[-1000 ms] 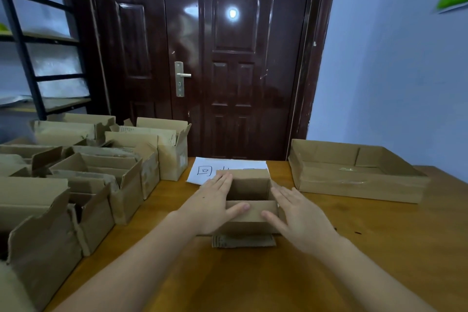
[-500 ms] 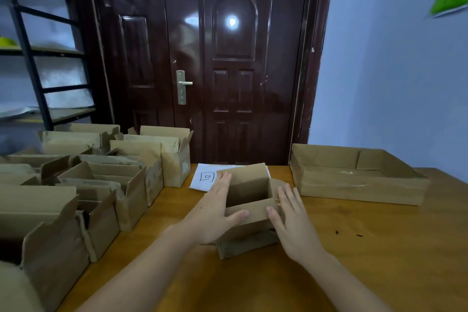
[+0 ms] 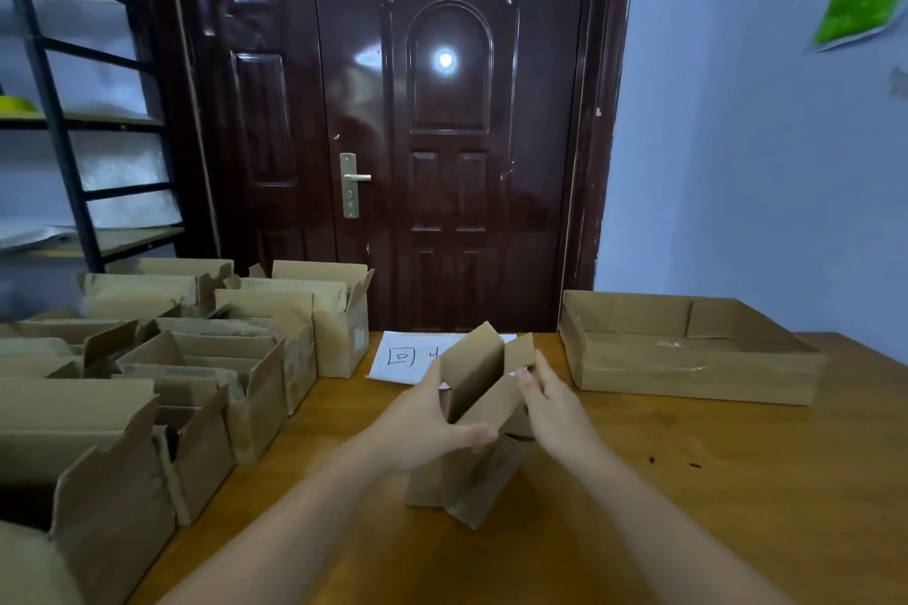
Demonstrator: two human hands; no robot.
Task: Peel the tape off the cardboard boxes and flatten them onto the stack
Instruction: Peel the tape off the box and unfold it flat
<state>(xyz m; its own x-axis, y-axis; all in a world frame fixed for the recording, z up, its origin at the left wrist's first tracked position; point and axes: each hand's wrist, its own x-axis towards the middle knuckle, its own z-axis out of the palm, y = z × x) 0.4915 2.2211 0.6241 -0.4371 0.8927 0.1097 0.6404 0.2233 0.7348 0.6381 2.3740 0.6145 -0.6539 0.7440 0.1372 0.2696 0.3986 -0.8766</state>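
A small open cardboard box is lifted off the wooden table and tilted between both hands, its bottom flaps hanging down toward the tabletop. My left hand grips its left side, thumb across the near wall. My right hand holds the right side with fingers curled on the edge. Whether tape is on this box cannot be made out.
Several open cardboard boxes crowd the table's left side. A wide shallow cardboard tray sits at the right back. A white paper sheet lies behind the held box. A dark door and a metal shelf stand beyond.
The small box stood flat on the table with my hands on its sides; it has since been lifted and tilted up, its bottom flaps now hanging free.
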